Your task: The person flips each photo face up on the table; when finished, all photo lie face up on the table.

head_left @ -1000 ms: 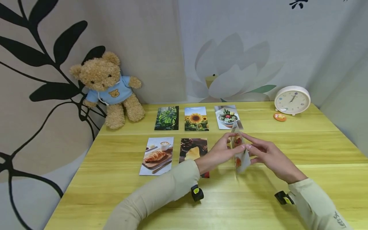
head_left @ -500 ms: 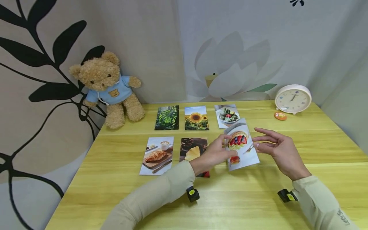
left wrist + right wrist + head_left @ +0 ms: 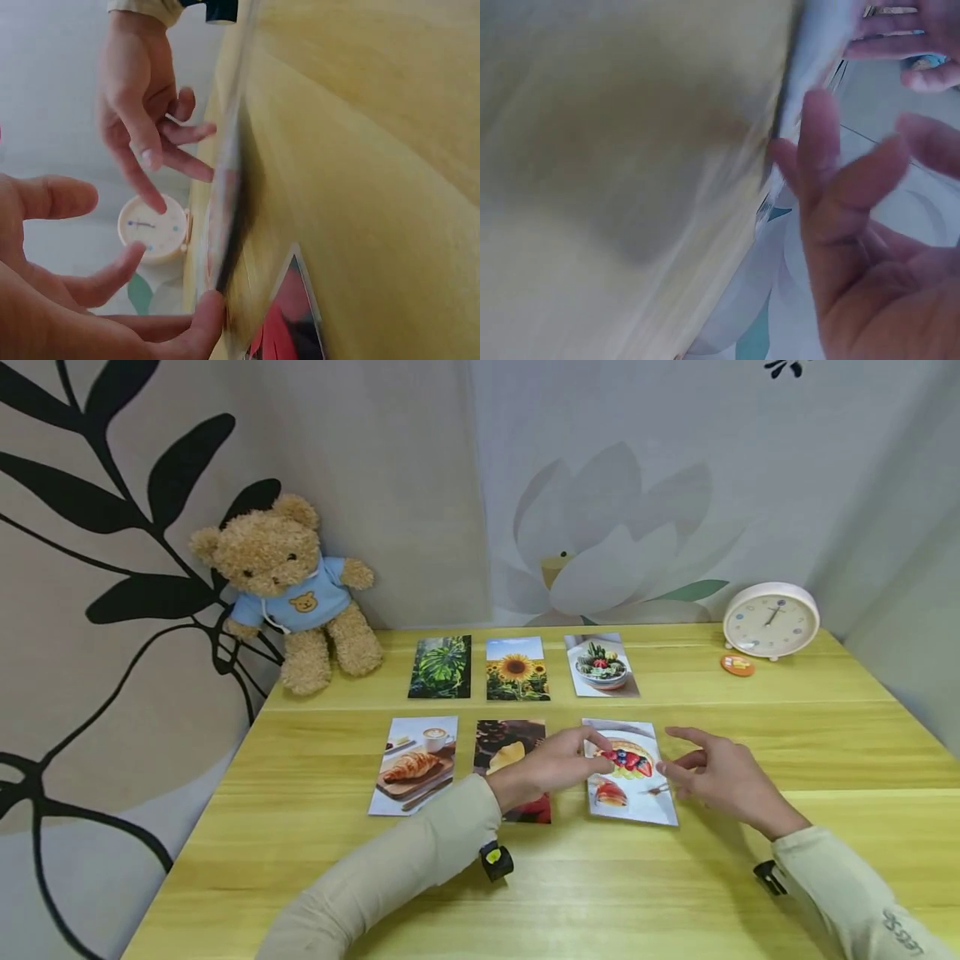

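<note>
A photo card [image 3: 637, 806] showing a berry-topped dessert is at the right end of the front row. In the left wrist view this card [image 3: 227, 199] appears nearly edge-on, with a dark strip along its underside; whether it lies fully flat I cannot tell. My left hand [image 3: 558, 764] hovers over its left side, and one fingertip touches the card's edge while the thumb stands apart. Beside the right edge is my right hand [image 3: 723, 777], fingers spread and loosely bent, gripping nothing. Under my left wrist, a dark photo card [image 3: 498, 739] is partly hidden.
The front row's left end has a croissant card [image 3: 412, 768]. Behind lie a green leaf card [image 3: 440, 667], a sunflower card [image 3: 517, 668] and a succulent-bowl card [image 3: 602, 666]. A teddy bear [image 3: 303, 602], a white clock [image 3: 772, 620] and an orange disc [image 3: 737, 665] stand farther back.
The dessert card, upright between both hands and then tilted in my left hand, has come down to the table. Both hands have loosened from it, and my right hand has moved slightly right.
</note>
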